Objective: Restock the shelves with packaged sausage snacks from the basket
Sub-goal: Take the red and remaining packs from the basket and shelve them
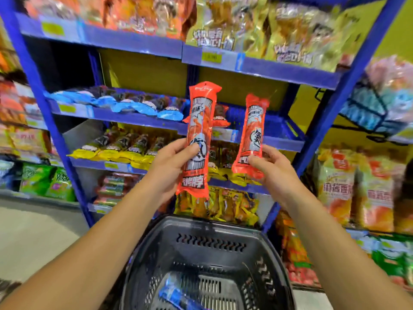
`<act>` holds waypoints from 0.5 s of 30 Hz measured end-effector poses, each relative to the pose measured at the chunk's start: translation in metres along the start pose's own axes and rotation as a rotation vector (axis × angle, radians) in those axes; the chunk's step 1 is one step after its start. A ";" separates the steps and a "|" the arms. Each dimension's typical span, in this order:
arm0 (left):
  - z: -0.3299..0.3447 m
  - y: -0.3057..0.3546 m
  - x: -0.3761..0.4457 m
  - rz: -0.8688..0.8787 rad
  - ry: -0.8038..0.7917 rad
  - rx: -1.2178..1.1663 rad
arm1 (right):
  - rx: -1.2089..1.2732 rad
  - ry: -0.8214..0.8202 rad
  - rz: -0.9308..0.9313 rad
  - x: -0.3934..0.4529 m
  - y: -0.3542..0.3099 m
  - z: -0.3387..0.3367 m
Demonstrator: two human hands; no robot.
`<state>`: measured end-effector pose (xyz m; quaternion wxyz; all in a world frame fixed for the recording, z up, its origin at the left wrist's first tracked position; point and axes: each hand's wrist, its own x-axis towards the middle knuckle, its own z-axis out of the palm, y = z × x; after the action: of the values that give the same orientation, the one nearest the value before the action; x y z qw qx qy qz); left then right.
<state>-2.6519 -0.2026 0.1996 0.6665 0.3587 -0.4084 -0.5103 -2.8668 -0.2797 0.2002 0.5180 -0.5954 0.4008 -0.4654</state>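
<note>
Midway through restocking: your left hand [172,162] and right hand [271,168] each pinch an upright red sausage pack [199,139] before the part-filled blue shelves [138,117], while a blue pack [178,296] remains in the basket [223,229].

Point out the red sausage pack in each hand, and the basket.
Left hand's red pack [197,139], head view: middle of wrapper.
Right hand's red pack [252,133], head view: middle of wrapper.
Basket [214,222], head view: far rim.

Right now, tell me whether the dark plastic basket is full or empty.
Nearly empty: the dark plastic basket shows bare slatted floor, with one blue packet at the bottom edge. Its nearest part is out of frame.
</note>
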 end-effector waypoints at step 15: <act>-0.003 0.011 0.045 -0.036 0.100 -0.001 | -0.407 0.109 0.056 0.104 -0.037 0.011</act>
<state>-2.6385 -0.2442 0.2160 0.6768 0.3908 -0.3677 -0.5040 -2.8310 -0.3718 0.2512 0.3772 -0.6503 0.5305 -0.3916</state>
